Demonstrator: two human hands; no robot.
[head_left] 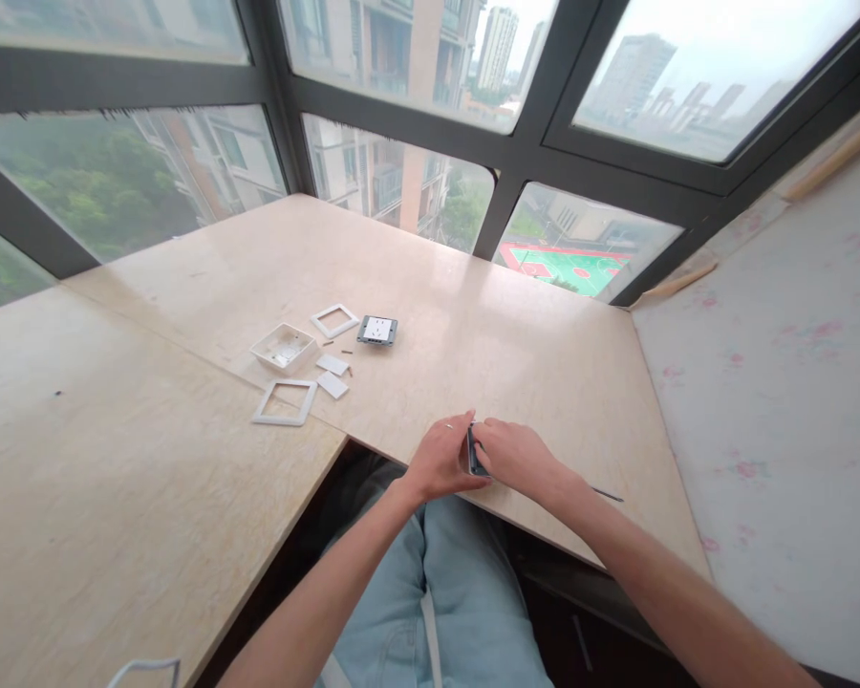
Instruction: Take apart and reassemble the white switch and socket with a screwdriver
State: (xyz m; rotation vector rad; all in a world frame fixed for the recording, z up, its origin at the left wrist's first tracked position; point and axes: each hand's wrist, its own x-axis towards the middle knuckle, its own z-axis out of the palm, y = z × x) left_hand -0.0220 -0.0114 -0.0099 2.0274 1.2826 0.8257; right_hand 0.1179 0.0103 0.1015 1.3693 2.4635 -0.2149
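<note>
My left hand [444,459] grips a dark grey-edged wall switch or socket module [477,453] near the front edge of the counter; its face is mostly covered, so the exact kind is unclear. My right hand [512,454] is closed, its curled fingertips pressed against the same module from the right. What those fingers pinch, if anything, is hidden. Under my right forearm a thin dark rod-like tool [607,494] lies on the counter, partly covered.
On the counter [545,354], left of my hands, lie a white back box [285,347], a socket module [377,331], two white frames [334,320], [285,402], two small white plates [333,384] and several screws [347,352]. Windows stand behind; a papered wall [766,382] bounds the right.
</note>
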